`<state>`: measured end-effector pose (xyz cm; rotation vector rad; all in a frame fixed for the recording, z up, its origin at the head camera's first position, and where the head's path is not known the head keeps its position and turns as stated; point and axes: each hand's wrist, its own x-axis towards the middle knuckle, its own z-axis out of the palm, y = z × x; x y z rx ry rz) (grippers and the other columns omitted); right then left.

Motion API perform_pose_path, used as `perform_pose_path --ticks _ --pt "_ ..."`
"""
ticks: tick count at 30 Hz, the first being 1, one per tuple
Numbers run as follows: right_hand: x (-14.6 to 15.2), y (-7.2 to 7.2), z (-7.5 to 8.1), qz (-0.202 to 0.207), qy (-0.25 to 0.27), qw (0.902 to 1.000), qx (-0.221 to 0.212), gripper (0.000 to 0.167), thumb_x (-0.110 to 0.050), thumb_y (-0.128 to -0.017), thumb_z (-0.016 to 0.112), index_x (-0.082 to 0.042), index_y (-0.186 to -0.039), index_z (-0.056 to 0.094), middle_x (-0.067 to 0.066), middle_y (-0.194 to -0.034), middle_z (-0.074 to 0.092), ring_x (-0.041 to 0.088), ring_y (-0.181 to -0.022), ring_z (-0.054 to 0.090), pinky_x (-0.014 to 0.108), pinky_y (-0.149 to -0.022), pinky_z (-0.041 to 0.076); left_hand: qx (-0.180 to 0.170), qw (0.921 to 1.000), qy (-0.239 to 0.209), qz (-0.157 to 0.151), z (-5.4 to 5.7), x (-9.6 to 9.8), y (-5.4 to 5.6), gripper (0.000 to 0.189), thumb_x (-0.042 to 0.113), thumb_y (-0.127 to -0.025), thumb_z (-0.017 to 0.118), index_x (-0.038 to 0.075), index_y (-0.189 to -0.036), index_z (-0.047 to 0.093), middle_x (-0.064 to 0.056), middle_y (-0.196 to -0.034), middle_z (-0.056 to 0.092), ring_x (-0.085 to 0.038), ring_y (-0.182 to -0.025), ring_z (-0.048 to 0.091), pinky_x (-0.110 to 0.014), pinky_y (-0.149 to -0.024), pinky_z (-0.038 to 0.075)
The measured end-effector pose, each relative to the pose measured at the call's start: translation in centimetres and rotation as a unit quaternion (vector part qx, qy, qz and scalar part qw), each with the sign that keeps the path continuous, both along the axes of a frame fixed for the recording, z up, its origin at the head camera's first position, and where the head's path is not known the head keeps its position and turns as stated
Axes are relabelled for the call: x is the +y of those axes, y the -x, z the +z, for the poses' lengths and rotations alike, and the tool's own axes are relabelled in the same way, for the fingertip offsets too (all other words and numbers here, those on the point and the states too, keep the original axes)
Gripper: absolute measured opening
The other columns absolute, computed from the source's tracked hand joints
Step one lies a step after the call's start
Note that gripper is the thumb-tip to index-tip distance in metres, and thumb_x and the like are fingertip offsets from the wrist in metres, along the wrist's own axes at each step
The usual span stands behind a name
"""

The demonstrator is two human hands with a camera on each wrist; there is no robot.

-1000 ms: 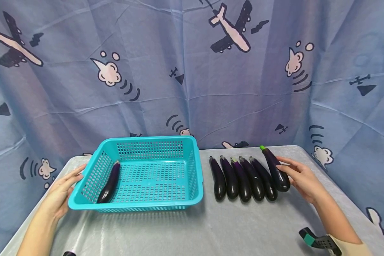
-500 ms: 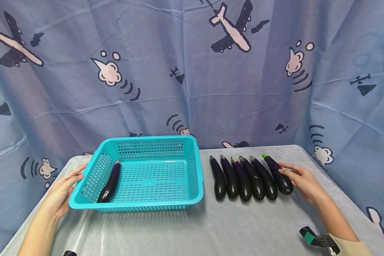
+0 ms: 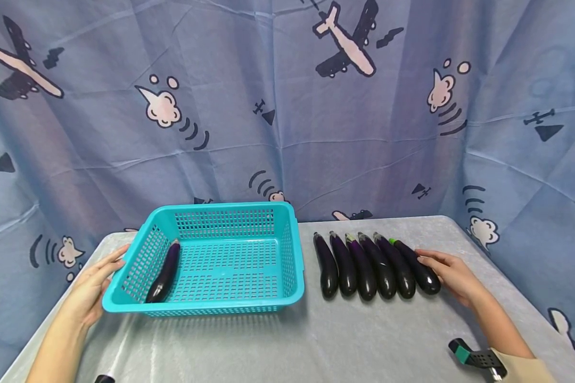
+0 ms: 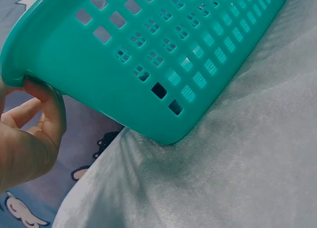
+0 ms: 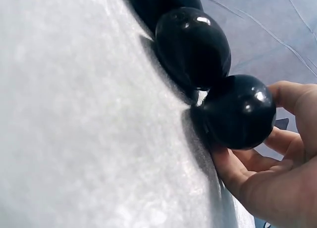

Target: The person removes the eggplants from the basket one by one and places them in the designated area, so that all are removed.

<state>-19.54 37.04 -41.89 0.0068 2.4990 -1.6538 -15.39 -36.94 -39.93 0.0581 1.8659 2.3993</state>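
Note:
The turquoise plastic basket stands on the left of the table with one eggplant lying along its left side. My left hand holds the basket's left rim; in the left wrist view the thumb is tucked under that rim. To the right of the basket, several dark purple eggplants lie side by side, stems pointing away. My right hand holds the rightmost eggplant, which has a bright green stem, from its right side. The right wrist view shows fingers around its rounded end.
A grey cloth covers the table. A blue curtain printed with airplanes hangs right behind the table and along its sides. A black strap with a green part is on the right wrist.
My right hand has lowered the green-stemmed eggplant at the right end of the row and shifted its stem toward the neighbouring eggplant. My left hand and the basket have stayed in place.

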Motion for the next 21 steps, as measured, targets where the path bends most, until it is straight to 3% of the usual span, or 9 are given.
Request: perform_pose_path --ticks 3,6,9,21 --pt "-0.21 -0.05 0.08 -0.001 -0.025 0.9997 -0.001 0.046 -0.027 -0.111 0.058 -0.001 -0.149 0.058 0.014 -0.147 0.058 -0.016 -0.1 0.057 0.016 -0.082 0.055 -0.003 1.0 -0.004 0.001 0.04 0.07 -0.07 0.049 0.008 -0.113 0.041 0.041 -0.123 0.075 0.008 -0.112 0.075 -0.015 -0.092 0.076 -0.034 -0.074 0.064" --pt "-0.45 -0.03 0.15 0.001 -0.052 0.9987 0.0 0.056 -0.028 -0.112 0.055 0.011 -0.152 0.047 0.033 -0.157 0.043 -0.02 -0.1 0.052 0.014 -0.082 0.053 -0.005 1.0 -0.003 0.007 0.06 0.12 -0.1 0.049 0.008 -0.113 0.041 0.041 -0.122 0.075 0.01 -0.113 0.074 -0.014 -0.093 0.075 -0.034 -0.074 0.064" --pt "-0.57 0.02 0.15 0.001 -0.065 0.9979 -0.002 0.06 -0.029 -0.113 0.053 0.014 -0.153 0.041 0.038 -0.16 0.033 -0.022 -0.098 0.049 0.012 -0.082 0.051 -0.005 0.9999 -0.004 0.011 0.0 0.12 -0.1 0.049 0.007 -0.113 0.041 0.041 -0.122 0.076 0.012 -0.114 0.073 -0.013 -0.094 0.075 -0.033 -0.075 0.064" --pt "-0.58 -0.01 0.12 -0.005 -0.066 0.9978 0.0 0.06 -0.029 -0.113 0.054 0.014 -0.153 0.042 0.038 -0.159 0.036 -0.021 -0.098 0.051 0.012 -0.082 0.052 -0.011 0.9999 0.003 0.008 0.03 0.06 -0.1 0.05 0.008 -0.113 0.041 0.043 -0.12 0.075 0.016 -0.115 0.072 -0.013 -0.094 0.075 -0.033 -0.074 0.064"
